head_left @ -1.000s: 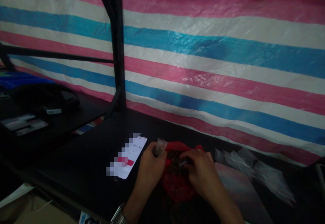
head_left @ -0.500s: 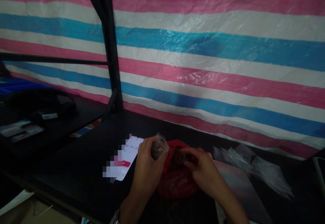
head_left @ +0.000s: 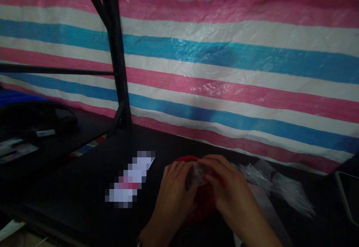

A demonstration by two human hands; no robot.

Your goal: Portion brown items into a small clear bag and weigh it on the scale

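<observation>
A small clear zip bag [head_left: 198,173] with something dark in it is pinched in my left hand [head_left: 175,187]. My right hand [head_left: 231,187] has its fingers curled at the right side of this bag, touching or nearly touching it; whatever its fingertips hold is hidden. Below and behind both hands lies a red plastic bag [head_left: 203,204], largely covered by them. More clear zip bags [head_left: 288,191] are spread in a loose pile on the black table to the right.
A lit phone [head_left: 130,183], partly blurred out, lies left of my hands on the black table [head_left: 84,191]. A pale flat sheet or lid [head_left: 265,209] is under my right forearm. A dark-screened device [head_left: 349,194] is at the right edge. A black post [head_left: 117,60] rises before the striped tarp.
My right hand has come out of the red bag's opening to the clear bag. My left hand has shifted right with the clear bag, over the red bag. The view has tilted slightly.
</observation>
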